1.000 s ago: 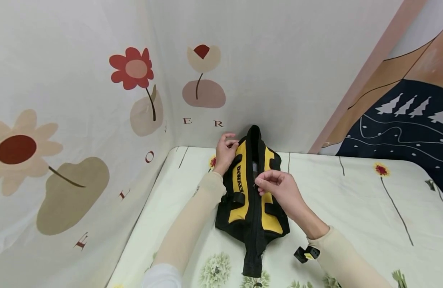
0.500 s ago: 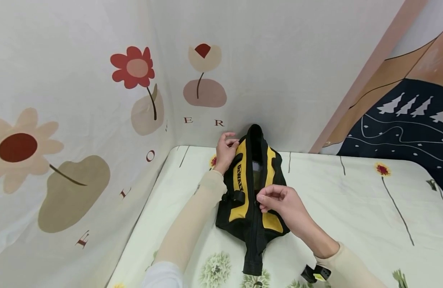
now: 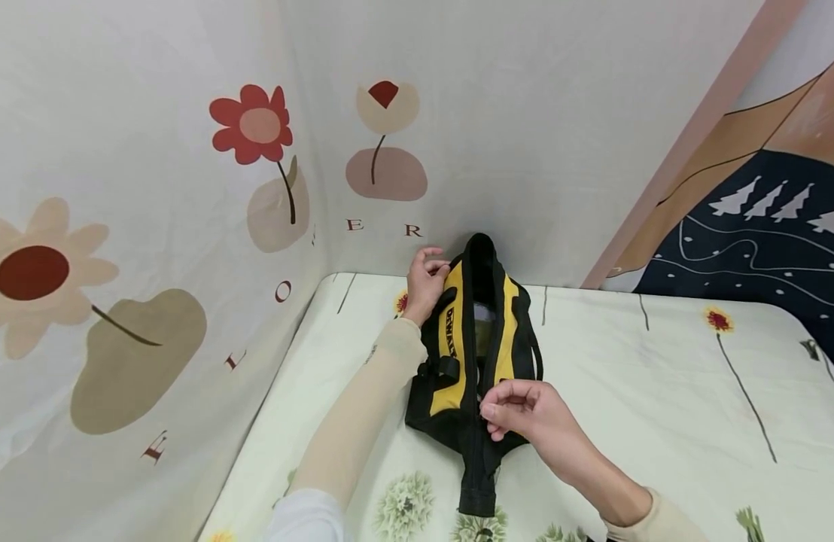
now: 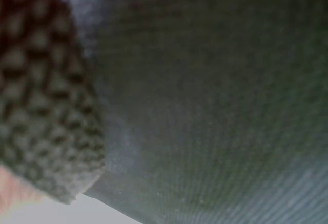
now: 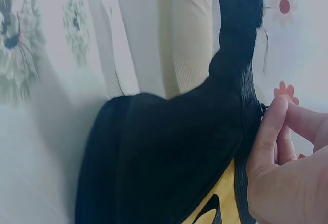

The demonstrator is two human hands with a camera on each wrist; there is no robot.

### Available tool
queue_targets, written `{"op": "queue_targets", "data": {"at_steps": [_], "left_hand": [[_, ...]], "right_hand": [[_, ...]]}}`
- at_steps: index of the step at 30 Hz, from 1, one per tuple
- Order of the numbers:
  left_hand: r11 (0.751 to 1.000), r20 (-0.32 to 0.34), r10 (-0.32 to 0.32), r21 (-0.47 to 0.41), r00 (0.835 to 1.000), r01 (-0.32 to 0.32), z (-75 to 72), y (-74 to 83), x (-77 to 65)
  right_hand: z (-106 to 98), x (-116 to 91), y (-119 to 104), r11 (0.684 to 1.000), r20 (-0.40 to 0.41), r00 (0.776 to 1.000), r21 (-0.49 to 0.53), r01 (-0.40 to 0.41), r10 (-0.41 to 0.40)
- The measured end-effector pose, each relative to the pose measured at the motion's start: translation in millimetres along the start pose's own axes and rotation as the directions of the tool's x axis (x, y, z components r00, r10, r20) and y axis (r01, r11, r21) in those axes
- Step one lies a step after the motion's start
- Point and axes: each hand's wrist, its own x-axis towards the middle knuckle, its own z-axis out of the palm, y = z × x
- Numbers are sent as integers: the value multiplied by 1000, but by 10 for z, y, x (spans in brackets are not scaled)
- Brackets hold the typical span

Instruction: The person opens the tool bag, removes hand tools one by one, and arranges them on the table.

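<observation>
A black and yellow DeWalt tool bag (image 3: 448, 391) lies lengthwise on the flowered cover, its top zipper (image 3: 483, 459) parted over the far portion. Pinched between the thumb and fingers of my right hand (image 3: 532, 414) is the small dark zipper pull (image 5: 263, 110), near the bag's close end. My left hand (image 3: 427, 282) grips the bag's far left side with bent fingers. Through the gap, something grey and olive (image 3: 483, 327) shows inside. Dark fabric (image 4: 205, 106), blurred and very close, fills most of the left wrist view, hiding the left fingertips.
The bag stands on a pale flowered cover (image 3: 627, 376). Behind it and along the left hang white printed cloths (image 3: 525, 150). A black strap handle (image 3: 537, 354) sticks out on the bag's right side, and a fabric end tab (image 3: 476, 503) points toward me.
My right hand has drawn the zipper pull toward me along the bag, and the gap has lengthened, baring more of the inside. The right strap handle now shows. My left hand stays put.
</observation>
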Motion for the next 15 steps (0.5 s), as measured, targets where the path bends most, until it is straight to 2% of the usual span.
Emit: {"op": "queue_targets", "data": {"at_steps": [15], "left_hand": [[1000,4,12,2,1000,-12,-3,-15,1]], "right_hand": [[67,-235,46,997,91,994,35,-63,59]]}}
